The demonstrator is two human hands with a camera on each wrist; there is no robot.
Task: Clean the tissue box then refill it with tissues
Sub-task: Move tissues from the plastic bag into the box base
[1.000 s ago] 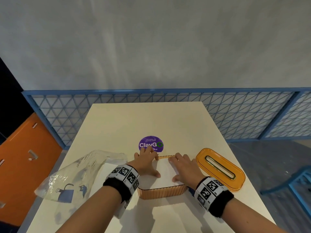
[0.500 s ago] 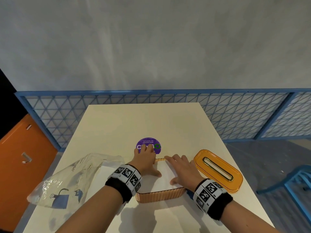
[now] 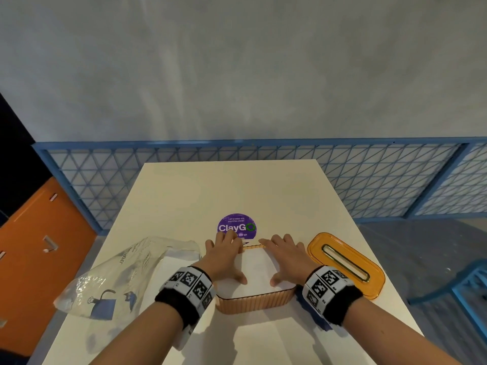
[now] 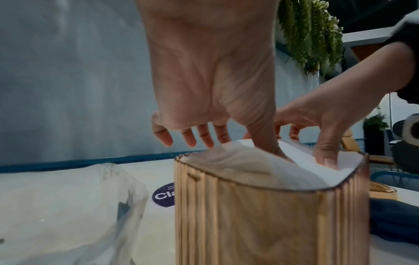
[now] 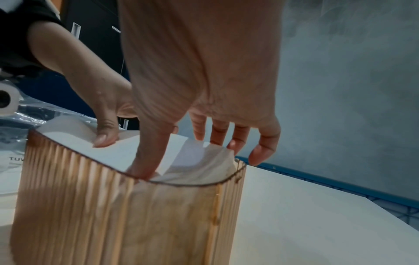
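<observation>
An amber ribbed tissue box (image 3: 253,302) (image 4: 260,220) (image 5: 118,211) stands open on the white table (image 3: 229,185), filled to its rim with white tissues (image 3: 257,270) (image 4: 244,166) (image 5: 192,161). My left hand (image 3: 224,256) (image 4: 211,107) lies flat on the stack's left side, thumb pressing down into it. My right hand (image 3: 287,256) (image 5: 204,111) presses the right side the same way, fingers spread over the far rim. The orange lid (image 3: 345,264) with its slot lies on the table to the right of the box.
A clear plastic tissue wrapper (image 3: 123,277) (image 4: 68,206) lies left of the box. A round purple sticker (image 3: 236,226) is on the table behind it. A dark blue cloth (image 4: 394,220) sits at the box's right. A blue mesh railing (image 3: 369,177) borders the table's far side.
Both hands stay on the tissues; the left hand's fingers have drawn back a little from the purple sticker. The head view has shifted slightly.
</observation>
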